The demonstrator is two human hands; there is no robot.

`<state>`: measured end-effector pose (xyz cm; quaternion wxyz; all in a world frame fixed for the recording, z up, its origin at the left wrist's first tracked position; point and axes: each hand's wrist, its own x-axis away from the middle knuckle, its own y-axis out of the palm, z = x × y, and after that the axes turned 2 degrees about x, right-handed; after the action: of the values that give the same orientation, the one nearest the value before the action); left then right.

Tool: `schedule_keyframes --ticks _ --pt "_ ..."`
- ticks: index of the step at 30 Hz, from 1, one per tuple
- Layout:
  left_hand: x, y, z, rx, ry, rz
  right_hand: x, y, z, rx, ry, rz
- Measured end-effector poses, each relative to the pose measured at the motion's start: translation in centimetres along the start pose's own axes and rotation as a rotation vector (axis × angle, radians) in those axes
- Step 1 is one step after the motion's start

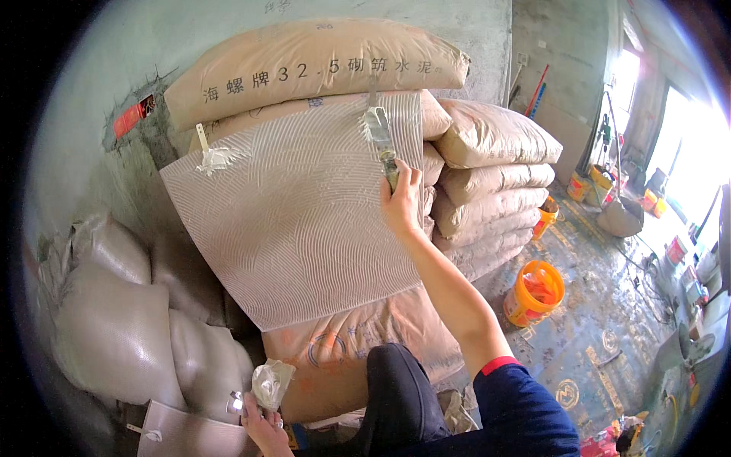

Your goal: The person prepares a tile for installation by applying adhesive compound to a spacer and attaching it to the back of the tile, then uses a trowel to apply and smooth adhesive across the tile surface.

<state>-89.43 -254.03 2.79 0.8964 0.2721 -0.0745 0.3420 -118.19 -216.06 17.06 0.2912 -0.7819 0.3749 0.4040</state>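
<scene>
A large square tile (297,221), its face covered with combed grey adhesive in curved ridges, leans against stacked tan cement sacks (320,61). My right hand (400,202) is raised at the tile's upper right edge, gripping the handle of a trowel (378,129) whose adhesive-smeared blade rests on the tile near its top right corner. A white clip (207,156) sits in a blob of adhesive at the tile's top left corner. My left hand (263,423) is low, by my dark-trousered knee (400,388), holding a crumpled clear plastic bag (270,381).
Grey and tan sacks (114,327) are piled at the left and behind the tile (495,175). An orange bucket (537,293) stands on the stained floor at right, with more buckets (594,183), tools and bags toward the bright doorway. Another tile (179,434) lies at the lower left.
</scene>
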Motion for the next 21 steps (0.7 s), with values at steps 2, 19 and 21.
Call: schedule_keyframes --ticks 2,19,21 --pt "0.2 -0.1 0.4 -0.003 0.029 0.011 0.1 1.4 -0.2 -0.037 0.001 0.0" --pt "2.0 0.8 2.1 -0.091 -0.063 0.123 -1.8 -1.5 2.7 0.177 -0.188 -0.066" --pt "1.3 -0.5 1.4 -0.151 -0.026 0.111 -2.8 -2.0 3.0 0.158 -0.156 -0.075"
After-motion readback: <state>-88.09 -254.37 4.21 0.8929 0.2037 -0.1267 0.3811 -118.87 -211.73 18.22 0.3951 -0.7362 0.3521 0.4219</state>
